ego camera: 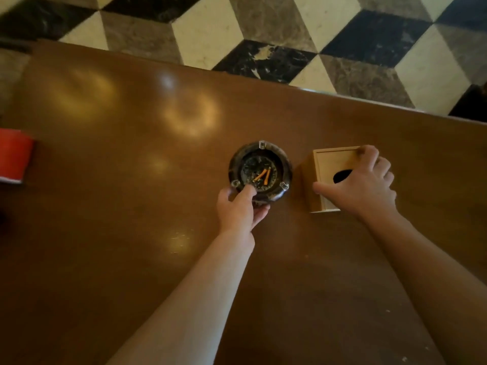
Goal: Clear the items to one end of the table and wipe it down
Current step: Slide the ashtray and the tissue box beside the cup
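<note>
A round dark glass ashtray (259,168) with two orange cigarette butts in it sits near the middle of the brown wooden table (118,206). My left hand (238,206) grips its near rim, thumb inside the bowl and fingers under the edge. To its right stands a light wooden tissue box (329,164) with a dark oval slot on top. My right hand (361,183) lies over the box's top, thumb on the left side and fingers curled over the far right corner.
A red object (14,154) lies at the table's left edge, partly cut off by the frame. Beyond the far table edge is a floor of black, grey and cream tiles (263,27). Small pale specks dot the table at the lower right.
</note>
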Demonstrator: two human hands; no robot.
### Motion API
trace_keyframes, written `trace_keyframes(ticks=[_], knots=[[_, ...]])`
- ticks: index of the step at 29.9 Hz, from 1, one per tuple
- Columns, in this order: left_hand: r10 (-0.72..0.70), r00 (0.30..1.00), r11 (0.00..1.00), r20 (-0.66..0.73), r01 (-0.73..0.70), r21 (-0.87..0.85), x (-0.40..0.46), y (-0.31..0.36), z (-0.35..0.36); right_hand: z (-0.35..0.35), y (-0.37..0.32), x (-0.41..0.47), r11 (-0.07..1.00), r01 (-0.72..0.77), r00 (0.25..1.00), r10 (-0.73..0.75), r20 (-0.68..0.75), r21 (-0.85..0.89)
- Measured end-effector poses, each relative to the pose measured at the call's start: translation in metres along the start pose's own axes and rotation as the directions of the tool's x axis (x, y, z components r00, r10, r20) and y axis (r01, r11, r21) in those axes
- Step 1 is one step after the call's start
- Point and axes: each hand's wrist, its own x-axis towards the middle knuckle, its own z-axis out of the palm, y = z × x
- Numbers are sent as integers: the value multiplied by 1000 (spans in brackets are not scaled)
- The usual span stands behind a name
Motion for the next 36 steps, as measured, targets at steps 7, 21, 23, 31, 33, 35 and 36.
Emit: trace_keyframes(ticks=[7,21,23,31,33,35,36], knots=[[7,980,980,-200,-47,-192,-1,82,-171,47,-167,-55,955,297,949,-295,109,-9],[-86,926,901,-367,-85,-426,36,157,-398,178,-448,-162,468,870,488,-776,400,-152],[-98,932,890,-350,-76,-450,42,158,-406,188,-466,-162,420,888,458,-786,415,-186],[-136,943,856,-304,-43,-515,54,157,-402,203,-492,-144,405,899,435,-793,426,-164],[-134,941,852,-311,-51,-521,54,157,-398,203,-495,-142,402,905,420,-800,429,-138],[-111,937,853,-331,-81,-515,53,158,-395,204,-496,-142,402,908,411,-802,433,-116],[-101,935,855,-339,-93,-511,52,159,-393,203,-494,-142,410,906,415,-802,430,-108]])
